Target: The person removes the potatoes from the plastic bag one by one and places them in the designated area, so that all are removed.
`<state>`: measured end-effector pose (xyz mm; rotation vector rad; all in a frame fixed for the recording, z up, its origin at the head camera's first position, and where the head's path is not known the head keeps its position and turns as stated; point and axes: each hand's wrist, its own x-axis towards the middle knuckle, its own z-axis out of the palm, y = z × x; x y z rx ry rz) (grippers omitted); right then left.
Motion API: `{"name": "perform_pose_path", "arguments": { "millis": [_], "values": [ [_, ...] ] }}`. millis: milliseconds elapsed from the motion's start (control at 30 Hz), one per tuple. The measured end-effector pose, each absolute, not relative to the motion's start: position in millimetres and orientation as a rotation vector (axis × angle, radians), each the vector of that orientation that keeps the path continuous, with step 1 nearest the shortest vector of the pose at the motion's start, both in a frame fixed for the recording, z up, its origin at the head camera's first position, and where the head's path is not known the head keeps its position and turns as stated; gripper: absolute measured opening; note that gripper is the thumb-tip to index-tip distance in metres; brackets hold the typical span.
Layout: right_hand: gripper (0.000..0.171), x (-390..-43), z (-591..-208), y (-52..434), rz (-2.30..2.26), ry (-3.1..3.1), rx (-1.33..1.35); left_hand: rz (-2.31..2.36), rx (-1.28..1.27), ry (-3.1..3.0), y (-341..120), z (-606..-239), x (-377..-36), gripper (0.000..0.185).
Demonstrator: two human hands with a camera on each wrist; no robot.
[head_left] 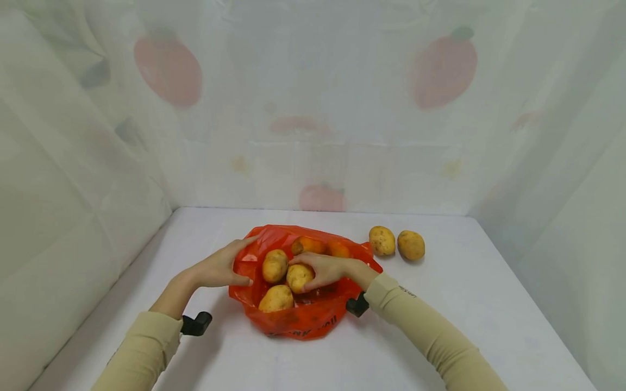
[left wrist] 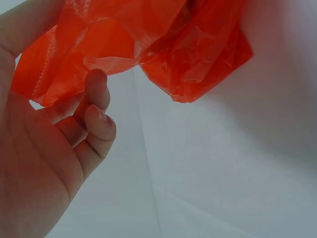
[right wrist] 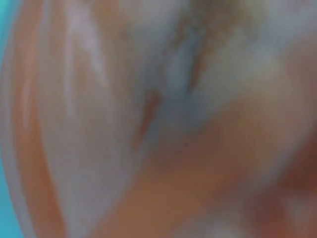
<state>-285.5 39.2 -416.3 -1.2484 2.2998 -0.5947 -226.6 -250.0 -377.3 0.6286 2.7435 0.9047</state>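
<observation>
A crumpled, thin orange-red plastic bag point(head_left: 303, 304) lies open on the white cloth-covered table point(head_left: 464, 326), a little in front of the person. The left hand point(head_left: 217, 267) grips the bag's left rim, thumb at the near edge and fingers point(left wrist: 96, 89) curled against the plastic; the left wrist view shows the film bunched over the palm. The right hand point(head_left: 325, 269) reaches into the bag's mouth and closes its fingers over a round, yellow-brown potato point(head_left: 298, 278) in the middle of the opening. Just to the left of that one sits a second yellow-brown potato point(head_left: 275, 265), and a third potato point(head_left: 276, 298) lies nearest the person, at the bag's front lip. Further back, two more potatoes show as orange lumps through the plastic point(head_left: 320, 247).

Outside the bag, to its right and near the back of the table, two loose yellow-brown potatoes point(head_left: 396, 243) rest side by side, almost touching.

The right wrist view is a close blur of orange and pale tones, probably the bag film and a potato skin, though it is too soft to be sure.

Both arms wear beige long sleeves point(head_left: 430, 331), each with a small black camera mount point(head_left: 196, 323) at the wrist. Pale translucent sheeting with faded red fruit prints point(head_left: 168, 70) walls the table on three sides.
</observation>
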Motion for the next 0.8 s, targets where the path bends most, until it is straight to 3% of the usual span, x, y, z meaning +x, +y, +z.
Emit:
{"name": "perform_pose_path", "arguments": {
  "millis": [800],
  "values": [
    [0.065, -277, -396, 61, -0.732, 2.308, -1.249, 0.896, 0.640, 2.760, -247, -375, -228, 0.092]
  ]
}}
